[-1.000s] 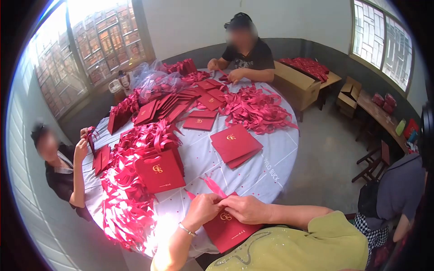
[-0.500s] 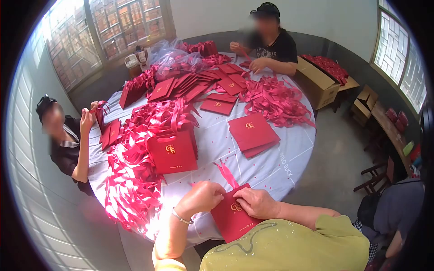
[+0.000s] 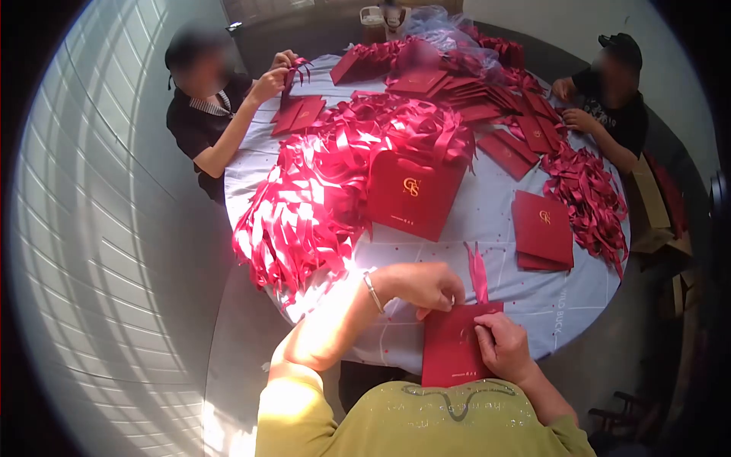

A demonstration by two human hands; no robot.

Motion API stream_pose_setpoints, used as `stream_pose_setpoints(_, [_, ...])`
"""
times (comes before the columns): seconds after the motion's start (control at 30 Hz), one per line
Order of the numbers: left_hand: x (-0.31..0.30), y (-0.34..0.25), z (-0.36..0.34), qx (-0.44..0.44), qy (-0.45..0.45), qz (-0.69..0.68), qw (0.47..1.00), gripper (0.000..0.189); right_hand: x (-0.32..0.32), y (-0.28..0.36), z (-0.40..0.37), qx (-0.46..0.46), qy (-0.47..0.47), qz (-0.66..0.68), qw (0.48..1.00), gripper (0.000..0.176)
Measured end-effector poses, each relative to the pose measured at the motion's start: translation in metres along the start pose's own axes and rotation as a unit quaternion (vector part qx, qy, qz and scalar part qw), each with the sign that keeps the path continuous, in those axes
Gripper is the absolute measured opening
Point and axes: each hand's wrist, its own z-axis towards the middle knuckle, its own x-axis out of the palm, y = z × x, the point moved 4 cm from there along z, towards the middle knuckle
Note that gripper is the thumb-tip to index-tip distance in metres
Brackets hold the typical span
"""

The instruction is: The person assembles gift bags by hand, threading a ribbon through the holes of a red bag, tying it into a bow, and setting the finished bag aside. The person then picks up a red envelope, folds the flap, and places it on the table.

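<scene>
A flat red paper gift bag (image 3: 449, 356) with gold print lies in front of my body at the table's near edge. My right hand (image 3: 504, 344) is closed on its right side, the thumb on the front face. At the bag's upper left edge is my left hand (image 3: 428, 288), its fingers bent together in a pinch; what they hold is hidden. A pink ribbon (image 3: 477, 276) sticks up beyond the bag's top edge and rests on the tablecloth.
A heap of ribbons (image 3: 304, 206) and standing red bags (image 3: 415, 194) are ahead to the left. More bags (image 3: 542, 228) and another ribbon pile (image 3: 586, 198) lie to the right. Two co-workers sit across the round table (image 3: 487, 217), one left (image 3: 205, 114), one right (image 3: 617, 107).
The view has swung left, shifting the table rightward in the picture. My left hand has lifted slightly from the bag's top edge, while my right hand keeps hold of its right side.
</scene>
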Motion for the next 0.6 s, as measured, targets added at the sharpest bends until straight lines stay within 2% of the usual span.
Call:
stream_pose_setpoints(0.07, [0.0,0.004,0.003,-0.005,-0.02,-0.056,0.998,0.022,-0.004,0.002,0.004,-0.017,-0.013,-0.005,1.0,0.018])
stream_pose_setpoints(0.13, [-0.001,0.003,0.004,0.002,-0.034,-0.048,0.998,0.022,-0.01,0.002,0.009,-0.004,-0.015,0.014,1.0,0.016])
stream_pose_setpoints(0.17, [0.0,0.004,0.004,-0.004,-0.026,-0.08,0.996,0.023,-0.013,0.005,0.014,-0.003,-0.008,0.03,1.0,0.016])
stream_pose_setpoints(0.37, [0.001,0.001,0.002,-0.05,0.01,-0.078,0.996,0.032,-0.012,0.003,0.024,0.011,-0.015,0.075,0.997,0.021])
stream_pose_setpoints(0.4, [0.0,0.005,0.003,-0.037,0.033,-0.081,0.995,0.031,-0.01,0.004,0.026,0.009,-0.005,0.078,0.997,0.022])
stream_pose_setpoints(0.53, [-0.002,0.007,0.003,-0.049,0.034,-0.095,0.994,0.029,-0.001,0.006,0.031,-0.022,-0.014,0.059,0.998,0.016])
stream_pose_setpoints(0.6, [-0.003,0.011,0.003,-0.089,0.03,-0.076,0.993,0.023,-0.001,0.006,0.033,-0.003,-0.013,0.045,0.999,0.015])
